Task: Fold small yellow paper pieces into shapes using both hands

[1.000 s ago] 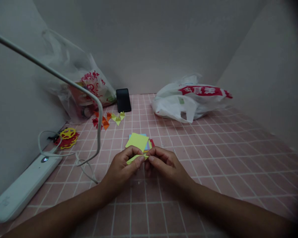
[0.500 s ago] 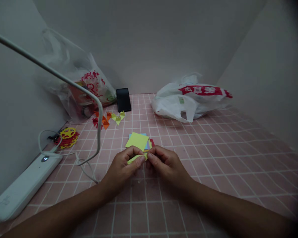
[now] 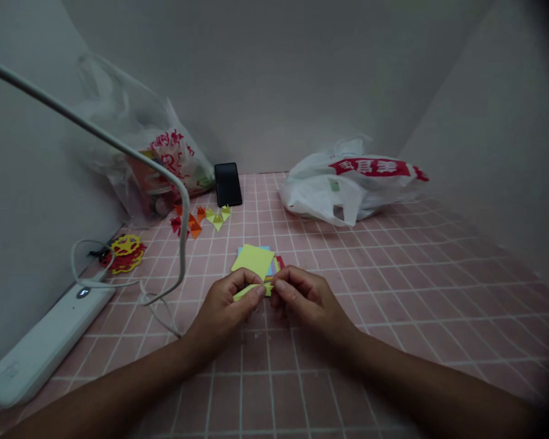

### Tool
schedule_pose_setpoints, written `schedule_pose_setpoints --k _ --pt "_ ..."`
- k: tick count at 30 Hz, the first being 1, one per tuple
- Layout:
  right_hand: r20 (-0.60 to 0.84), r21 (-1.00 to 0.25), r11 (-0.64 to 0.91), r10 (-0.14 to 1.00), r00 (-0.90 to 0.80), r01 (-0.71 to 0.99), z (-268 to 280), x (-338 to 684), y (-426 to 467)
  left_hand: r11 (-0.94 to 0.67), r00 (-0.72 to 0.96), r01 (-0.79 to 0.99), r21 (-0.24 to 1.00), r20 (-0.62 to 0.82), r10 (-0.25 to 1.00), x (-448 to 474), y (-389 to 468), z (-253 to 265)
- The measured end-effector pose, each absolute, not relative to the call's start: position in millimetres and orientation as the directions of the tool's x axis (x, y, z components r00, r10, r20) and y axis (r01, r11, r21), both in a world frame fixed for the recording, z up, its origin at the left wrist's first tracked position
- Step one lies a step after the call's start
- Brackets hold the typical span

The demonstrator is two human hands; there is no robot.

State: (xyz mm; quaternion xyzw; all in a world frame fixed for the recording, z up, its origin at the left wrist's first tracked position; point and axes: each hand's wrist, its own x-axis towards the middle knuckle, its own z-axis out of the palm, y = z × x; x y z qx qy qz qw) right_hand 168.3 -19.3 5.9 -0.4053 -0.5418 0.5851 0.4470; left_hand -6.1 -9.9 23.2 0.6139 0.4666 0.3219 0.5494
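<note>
A small folded piece of yellow paper is pinched between the thumb and fingers of my left hand. At its right end, the thumb and forefinger of my right hand close on a small pointed tip of the same paper. My fingers hide part of the folds. Just beyond my hands lies a stack of coloured paper squares, a yellow one on top and blue, purple, orange and red edges showing under it.
Small folded paper pieces in red, orange and yellow lie at the back left, near a black phone. Plastic bags stand along the back. At left are a white power bank, a looping cable and red and yellow cut-outs.
My right hand has shifted and turned very slightly, and a little more of the paper's pointed right end shows between my fingertips. My left hand keeps its pinch.
</note>
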Motion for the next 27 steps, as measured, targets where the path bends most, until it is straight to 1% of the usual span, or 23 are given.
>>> schedule_pose_setpoints --k 6,10,15,17,21,27 --pt "0.01 -1.0 0.015 0.974 -0.226 0.019 10.2 165.5 -20.7 0.058 0.383 0.19 0.98 -0.129 0.915 -5.1 -10.2 23.2" --pt "0.006 -1.0 0.007 0.976 -0.218 0.006 11.2 165.3 -20.4 0.059 0.387 0.173 0.983 -0.123 0.914 -4.7 -9.9 23.3" --pt "0.033 -0.998 0.046 0.971 -0.236 0.051 8.9 166.3 -19.4 -0.015 0.372 0.231 0.973 -0.074 0.925 -4.7 -9.7 23.0" --pt "0.04 -0.995 0.058 0.975 -0.221 0.078 8.6 166.7 -19.7 0.003 0.373 0.206 0.979 -0.081 0.924 -4.5 -10.0 22.2" --pt "0.055 -0.994 0.073 0.979 -0.198 0.082 9.1 166.7 -20.8 0.066 0.367 0.137 0.988 -0.112 0.924 -4.1 -10.3 20.2" --pt "0.058 -0.993 0.076 0.979 -0.194 0.086 8.5 166.5 -21.8 0.041 0.357 0.149 0.988 -0.093 0.929 -4.6 -11.2 20.8"
